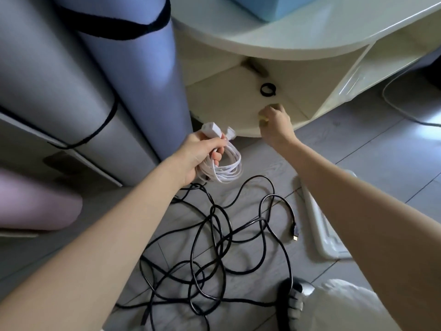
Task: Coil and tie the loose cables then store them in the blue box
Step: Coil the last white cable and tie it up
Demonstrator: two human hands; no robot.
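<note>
My left hand [202,151] grips a coiled white cable [226,167] with its white plugs sticking up above my fingers. My right hand [274,125] reaches onto the lower shelf [214,101] of a cream table, fingers curled round a small yellowish item I cannot identify. A black tie ring [267,89] lies on that shelf just beyond my right hand. A loose black cable [214,247] sprawls tangled over the grey floor below my arms, its plug [296,231] at the right. The corner of the blue box [274,5] shows on the tabletop at the top edge.
Rolled grey-blue mats [95,56] bound with black straps stand at the left. A white plastic lid [322,225] lies on the floor at the right, partly under my right arm. A white cord [396,103] runs over the floor at the far right. A slippered foot [292,299] shows at the bottom.
</note>
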